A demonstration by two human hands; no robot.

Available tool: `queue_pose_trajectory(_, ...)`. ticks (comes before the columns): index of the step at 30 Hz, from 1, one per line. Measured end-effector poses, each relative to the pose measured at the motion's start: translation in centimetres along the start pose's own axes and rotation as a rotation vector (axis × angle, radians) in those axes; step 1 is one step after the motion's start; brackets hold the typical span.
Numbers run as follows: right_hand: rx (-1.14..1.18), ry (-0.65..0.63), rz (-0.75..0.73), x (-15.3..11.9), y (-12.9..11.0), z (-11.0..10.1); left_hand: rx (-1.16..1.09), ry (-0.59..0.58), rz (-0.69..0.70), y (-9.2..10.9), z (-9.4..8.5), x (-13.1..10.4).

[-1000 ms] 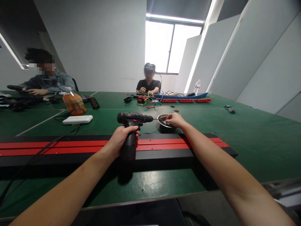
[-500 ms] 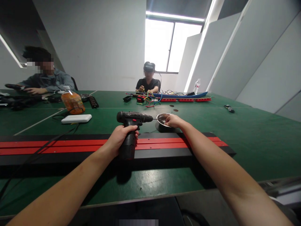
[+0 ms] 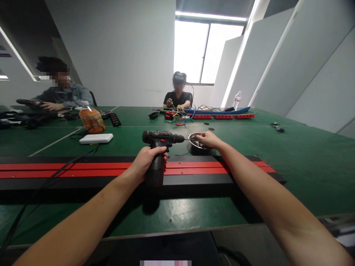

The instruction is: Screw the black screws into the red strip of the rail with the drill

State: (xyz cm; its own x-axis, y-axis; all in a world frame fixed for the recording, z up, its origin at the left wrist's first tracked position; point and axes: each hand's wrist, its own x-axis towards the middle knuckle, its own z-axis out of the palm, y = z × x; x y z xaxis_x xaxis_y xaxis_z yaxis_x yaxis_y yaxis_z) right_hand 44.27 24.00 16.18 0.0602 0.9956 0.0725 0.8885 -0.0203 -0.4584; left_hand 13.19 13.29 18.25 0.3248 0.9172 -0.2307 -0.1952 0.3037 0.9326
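My left hand (image 3: 149, 159) is wrapped round the grip of a black cordless drill (image 3: 156, 162) with a red switch. Its thin bit points right, toward a round metal bowl (image 3: 190, 145) of small dark pieces, perhaps screws. Over the bowl's right rim, my right hand (image 3: 210, 140) has its fingers pinched together near the bit's tip; what they hold, if anything, is too small to make out. A long black bar with red strips (image 3: 111, 168) lies across the table below both hands, with small screw heads along the red.
On the green table (image 3: 313, 173) stand an orange drink bottle (image 3: 93, 120) and a white power bank (image 3: 96, 138) with a cable. Farther back are coloured wires (image 3: 181, 118), a blue strip (image 3: 219, 111) and a clear bottle (image 3: 237, 100). Two people sit at the far side.
My right hand has lifted a little from inside the bowl to its rim, showing more of the dark pieces. The whole view has shifted slightly; the left hand still grips the drill.
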Motion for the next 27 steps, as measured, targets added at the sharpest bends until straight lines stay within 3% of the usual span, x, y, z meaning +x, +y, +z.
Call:
queue_pose_trajectory(10,0.431,-0.03,0.025,-1.2,-1.0,-0.5,-0.007,0.003,0.018,-0.2,-0.1,0.2)
queue_pose_trajectory(27,0.525,-0.112,0.006,-0.8,-0.8,-0.1,0.028,0.034,0.014,0.2,0.2,-0.6)
